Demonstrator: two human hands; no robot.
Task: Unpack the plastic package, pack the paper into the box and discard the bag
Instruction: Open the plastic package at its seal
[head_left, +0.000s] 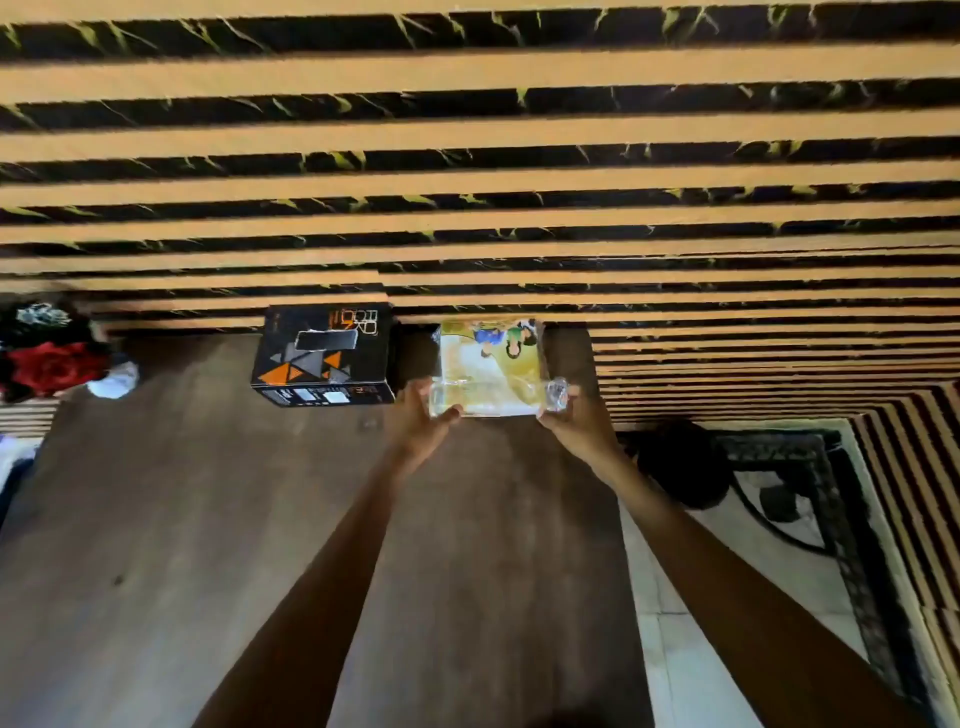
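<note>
A clear plastic package (491, 358) holding yellow printed paper lies at the far edge of the brown table (208, 519). My left hand (423, 421) grips its near left corner. My right hand (574, 421) grips its near right corner, where the plastic is bunched. Both arms reach straight forward. A black box with orange triangles (323, 356) stands shut just left of the package, apart from my left hand.
A slatted wood and black wall rises right behind the table. Red flowers (49, 366) and a white object (113, 379) sit at the far left. To the right, below the table edge, is a round black object (683, 462) on a patterned rug.
</note>
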